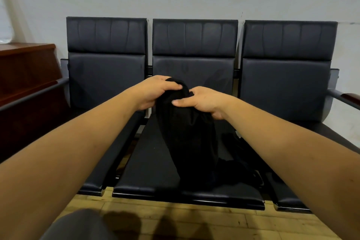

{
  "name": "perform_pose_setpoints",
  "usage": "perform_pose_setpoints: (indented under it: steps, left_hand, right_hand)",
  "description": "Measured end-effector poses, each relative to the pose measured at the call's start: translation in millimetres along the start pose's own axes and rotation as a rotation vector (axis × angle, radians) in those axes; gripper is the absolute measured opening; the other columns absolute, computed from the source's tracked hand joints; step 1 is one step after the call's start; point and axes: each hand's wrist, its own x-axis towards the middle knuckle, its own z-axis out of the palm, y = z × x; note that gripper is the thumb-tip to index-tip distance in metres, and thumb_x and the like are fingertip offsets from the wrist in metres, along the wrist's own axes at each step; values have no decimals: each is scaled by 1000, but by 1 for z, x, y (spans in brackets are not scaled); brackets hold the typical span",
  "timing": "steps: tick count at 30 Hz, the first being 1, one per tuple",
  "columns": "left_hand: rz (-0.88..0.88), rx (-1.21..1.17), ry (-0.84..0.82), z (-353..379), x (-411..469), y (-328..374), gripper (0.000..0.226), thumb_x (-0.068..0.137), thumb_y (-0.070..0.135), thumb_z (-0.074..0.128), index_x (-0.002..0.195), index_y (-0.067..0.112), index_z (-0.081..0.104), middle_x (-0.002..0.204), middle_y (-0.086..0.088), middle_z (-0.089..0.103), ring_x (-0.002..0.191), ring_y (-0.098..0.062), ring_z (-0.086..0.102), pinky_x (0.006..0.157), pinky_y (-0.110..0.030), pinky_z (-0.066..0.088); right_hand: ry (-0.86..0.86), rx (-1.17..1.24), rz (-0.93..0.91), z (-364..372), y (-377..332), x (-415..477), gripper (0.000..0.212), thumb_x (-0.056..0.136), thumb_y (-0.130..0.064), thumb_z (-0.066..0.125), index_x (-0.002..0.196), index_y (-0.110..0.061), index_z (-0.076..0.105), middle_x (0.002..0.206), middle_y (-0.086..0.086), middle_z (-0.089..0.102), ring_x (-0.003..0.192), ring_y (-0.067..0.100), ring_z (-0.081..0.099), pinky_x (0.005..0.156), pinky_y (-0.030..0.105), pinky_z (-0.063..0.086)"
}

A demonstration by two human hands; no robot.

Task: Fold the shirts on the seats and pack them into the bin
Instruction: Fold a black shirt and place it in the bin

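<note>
A black shirt hangs bunched above the middle seat of a row of three dark seats. My left hand grips its top edge from the left, fingers curled over the cloth. My right hand pinches the same top edge from the right, thumb on the front. The shirt's lower part trails onto the seat pad, and more dark cloth lies on the pad's right side. No bin is in view.
The left seat and right seat flank the middle one, with armrests at both ends. A brown wooden cabinet stands at the left. Wooden floor runs in front of the seats. A grey wall rises behind.
</note>
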Motion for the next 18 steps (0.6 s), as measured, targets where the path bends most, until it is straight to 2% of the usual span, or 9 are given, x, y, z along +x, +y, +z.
perform_pose_setpoints:
  steps: [3, 5, 7, 9, 10, 12, 14, 16, 18]
  left_hand:
    - [26, -179, -91, 2, 1, -24, 34, 95, 38, 66, 121, 17, 68, 117, -7, 74, 110, -24, 69, 89, -36, 57]
    - [-34, -18, -252, 7, -4, -50, 35, 79, 49, 80, 105, 28, 74, 104, 1, 76, 93, -13, 71, 78, -26, 54]
    - [-75, 214, -366, 11, -6, -77, 21, 77, 41, 80, 85, 23, 74, 84, 1, 72, 79, -9, 65, 72, -23, 46]
    - [-77, 304, -354, 12, -6, -95, 19, 92, 27, 69, 76, 17, 65, 79, -3, 66, 80, -13, 60, 76, -27, 45]
    - [-66, 236, -314, 12, -6, -102, 23, 97, 22, 63, 75, 19, 63, 82, -3, 64, 86, -16, 60, 82, -30, 48]
    - [-66, -130, -199, 12, -5, -102, 26, 101, 14, 53, 77, 20, 60, 94, -8, 65, 96, -24, 63, 95, -40, 52]
    - [-50, -400, 31, 5, 7, -90, 20, 99, 12, 46, 84, 18, 58, 96, -12, 67, 88, -28, 67, 83, -43, 54]
    - [-19, -410, 366, -11, 20, -62, 10, 85, 22, 51, 84, 18, 59, 85, -12, 60, 73, -30, 60, 67, -41, 46]
    - [61, -249, 566, -33, 33, -29, 11, 76, 32, 55, 76, 21, 57, 80, -9, 55, 79, -26, 52, 70, -42, 38]
  right_hand:
    - [145, 320, -96, -2, -4, 6, 19, 95, -15, 66, 109, -3, 70, 99, 14, 76, 90, 27, 75, 79, 35, 61]
    - [224, 529, -155, -12, -9, 9, 20, 95, -17, 66, 110, -3, 68, 101, 15, 76, 94, 28, 73, 82, 38, 60]
    - [291, 638, -169, -24, -13, 8, 27, 95, -22, 67, 116, -5, 67, 103, 14, 76, 93, 27, 73, 80, 37, 60]
    - [329, 671, -156, -36, -13, 2, 35, 94, -25, 68, 122, -5, 66, 107, 13, 76, 91, 25, 75, 74, 35, 61]
    - [335, 658, -144, -41, -12, -1, 35, 94, -26, 69, 122, -5, 66, 107, 12, 76, 91, 24, 75, 72, 34, 61]
    - [345, 585, -116, -49, -7, -5, 25, 94, -24, 69, 112, -7, 69, 100, 9, 78, 88, 22, 76, 71, 32, 61]
    - [392, 481, -110, -58, -4, -7, 14, 94, -21, 69, 102, -9, 70, 92, 5, 79, 85, 20, 76, 72, 31, 61]
    - [467, 420, -115, -73, -6, -7, 15, 94, -19, 69, 104, -8, 71, 94, 6, 79, 91, 23, 75, 74, 31, 61]
    - [548, 406, -123, -92, -16, -9, 18, 93, -17, 69, 107, -6, 72, 98, 9, 78, 97, 26, 74, 75, 32, 61]
